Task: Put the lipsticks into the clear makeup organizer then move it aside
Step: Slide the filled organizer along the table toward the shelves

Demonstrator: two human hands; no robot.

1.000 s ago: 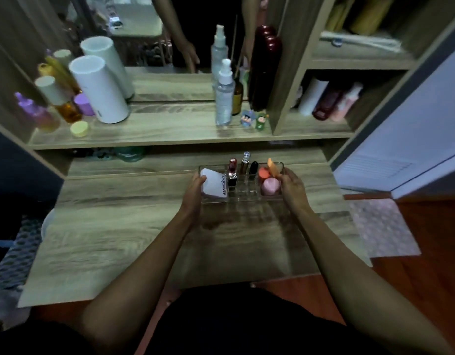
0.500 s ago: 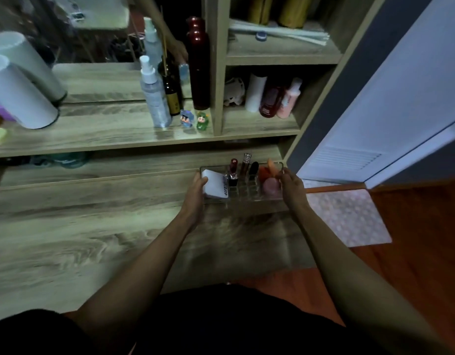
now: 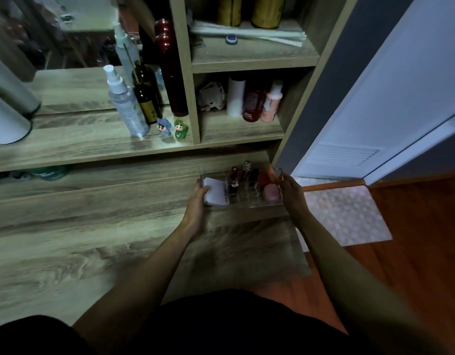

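Dim room, wooden vanity desk. The person stands at its right end, both bare arms reaching forward.

Clear makeup organizer sits near the desk's right edge, toward the back, below the shelf unit. The left hand is clamped on its left end, fingers curled over the rim beside a white compact that lies in the left compartment. The right hand grips the right end, thumb and fingers closed on the wall. Whether the organizer rests on the desk or is raised a little off it, I cannot tell (the clear base blurs into the wood grain).

Inside, standing upright in the middle slots: a red lipstick, a silver-capped lipstick behind it, a black lipstick just beside that. In the right compartment, a pink sponge with an orange one behind it, close to the right hand's fingers.

On the shelf above: a clear spray bottle, a dark glass bottle touching it on the right, a tall dark red bottle, and two small figurines, blue and green, side by side at the front. In the cubby to the right: a white tube, a maroon bottle, a pink bottle.

A pale mat lies on the wooden floor by a white door.
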